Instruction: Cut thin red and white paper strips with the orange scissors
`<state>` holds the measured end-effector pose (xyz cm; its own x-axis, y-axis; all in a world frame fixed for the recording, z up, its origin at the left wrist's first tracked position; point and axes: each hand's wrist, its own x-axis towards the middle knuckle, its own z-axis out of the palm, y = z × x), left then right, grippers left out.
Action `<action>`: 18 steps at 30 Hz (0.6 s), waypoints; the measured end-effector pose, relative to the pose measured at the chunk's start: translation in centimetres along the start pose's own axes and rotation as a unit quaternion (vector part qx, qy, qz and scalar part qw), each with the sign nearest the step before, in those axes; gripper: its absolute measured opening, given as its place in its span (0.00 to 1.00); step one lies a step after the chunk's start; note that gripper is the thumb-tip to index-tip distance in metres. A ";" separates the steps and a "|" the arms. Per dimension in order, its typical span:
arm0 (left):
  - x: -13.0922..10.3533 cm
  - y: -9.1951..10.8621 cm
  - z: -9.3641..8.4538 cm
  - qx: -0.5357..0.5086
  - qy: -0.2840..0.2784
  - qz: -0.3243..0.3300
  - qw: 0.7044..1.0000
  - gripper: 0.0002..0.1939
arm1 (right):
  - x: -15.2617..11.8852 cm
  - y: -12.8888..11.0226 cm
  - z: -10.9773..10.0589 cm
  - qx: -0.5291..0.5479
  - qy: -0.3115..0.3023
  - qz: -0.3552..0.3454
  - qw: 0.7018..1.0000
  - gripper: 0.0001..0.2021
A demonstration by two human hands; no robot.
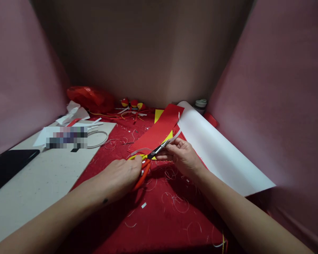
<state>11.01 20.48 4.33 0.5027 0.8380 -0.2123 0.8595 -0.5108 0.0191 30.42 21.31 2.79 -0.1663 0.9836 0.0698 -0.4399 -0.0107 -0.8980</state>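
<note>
My left hand is closed round the yellow and red handles of a pair of scissors. The black and silver blades point up and to the right, toward my right hand. My right hand pinches a thin white strip beside the blade tips; one part of it curves upward. Another pale strip curves to the left above the scissors. Behind the hands lies a ribbed red sheet, with a yellow sheet partly under it.
A white roll lies at the right. Thread scraps litter the red cloth. A pale board and a black device are at the left. Behind stand a red bag, small red-yellow figures and a white-lidded container.
</note>
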 end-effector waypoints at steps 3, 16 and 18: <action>0.0 0.1 -0.1 0.002 -0.004 0.004 1.000 0.13 | -0.1 0.0 0.1 0.005 0.000 0.000 1.000 0.07; 0.3 -0.2 0.4 -0.009 -0.001 0.000 1.000 0.16 | -0.1 0.2 -0.1 -0.012 -0.011 0.006 1.000 0.05; 0.3 -0.2 0.4 -0.011 -0.005 0.000 1.000 0.16 | -0.1 0.1 -0.2 -0.020 -0.013 0.006 1.000 0.05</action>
<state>10.97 20.80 3.90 0.5012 0.8366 -0.2212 0.8618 -0.5057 0.0403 30.60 21.30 2.60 -0.1950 0.9783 0.0695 -0.4027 -0.0152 -0.9152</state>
